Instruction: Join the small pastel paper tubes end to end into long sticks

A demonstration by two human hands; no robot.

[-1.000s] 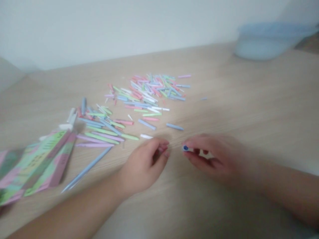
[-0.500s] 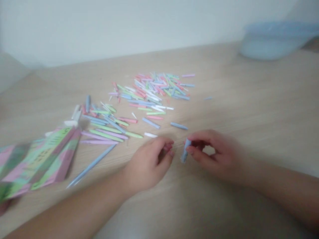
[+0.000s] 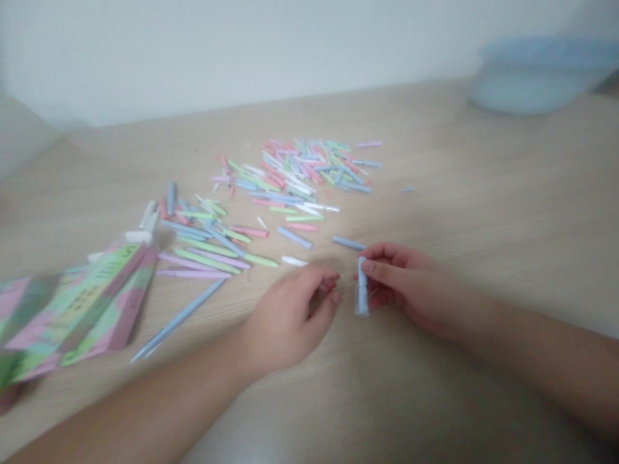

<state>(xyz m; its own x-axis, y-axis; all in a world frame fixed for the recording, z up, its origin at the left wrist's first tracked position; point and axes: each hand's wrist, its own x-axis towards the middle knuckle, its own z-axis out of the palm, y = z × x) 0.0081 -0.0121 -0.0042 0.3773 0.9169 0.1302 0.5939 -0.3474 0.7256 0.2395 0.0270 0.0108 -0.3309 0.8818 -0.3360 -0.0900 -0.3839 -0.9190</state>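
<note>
My right hand (image 3: 406, 277) pinches a short light-blue pen piece (image 3: 362, 287) between thumb and fingers. The piece stands nearly upright, with a clear, see-through lower end close to the table. To its left rests my left hand (image 3: 294, 309), its fingers loosely curled and the thumb slightly apart from them, with nothing visible between. Another blue pen piece (image 3: 347, 243) lies just beyond my right fingertips. A white piece (image 3: 294, 261) is beside the left knuckles. The picture is a little blurred.
Behind the hands lie heaps of pink, green, blue, purple and white pen parts (image 3: 309, 161). A long blue pen (image 3: 178, 319) and pink-green printed packages (image 3: 97, 309) are at left. A pale blue container (image 3: 536, 80) stands at the back right by the wall.
My right hand has turned, and the blue piece in it is now more upright with its clear end showing. The left hand has hardly moved.
</note>
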